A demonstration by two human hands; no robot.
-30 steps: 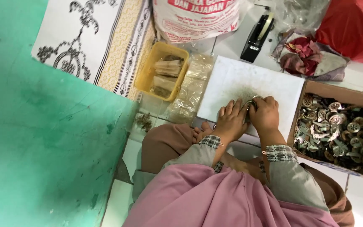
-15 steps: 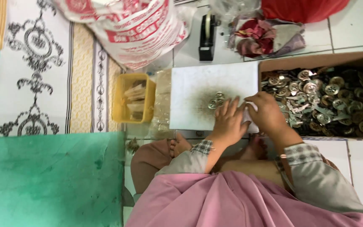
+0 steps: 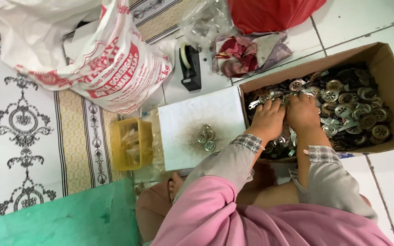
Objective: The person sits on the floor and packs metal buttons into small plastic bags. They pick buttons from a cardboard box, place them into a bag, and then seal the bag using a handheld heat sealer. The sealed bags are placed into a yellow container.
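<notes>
A: Item one, hands?

B: Left hand [image 3: 268, 119] and right hand [image 3: 303, 113], side by side, both down in the cardboard box [image 3: 391, 77] on the tiled floor [image 3: 361, 23]. Fingers curled into the heap of round metal parts [image 3: 352, 109]; whether either grip has closed on a piece, I cannot tell.

A: Item two, the box's contents?

B: Silver and dark discs and clips, loose, filling most of the box.

A: Item three, beside the box?

B: White board [image 3: 192, 116], touching the box's left end, smudged dark at the middle. A small cluster of metal discs [image 3: 206, 136] lies on the smudge, apart from both hands.

A: Item four, further left?

B: Yellow plastic tub [image 3: 132, 143], just beside the board, on a patterned mat [image 3: 33, 132].

A: Item five, far side?

B: Black tape dispenser [image 3: 190, 68], upright. White printed plastic bag [image 3: 92, 59] to its left, crumpled cloth [image 3: 247, 52] to its right, red bag [image 3: 270, 13] beyond the cloth.
</notes>
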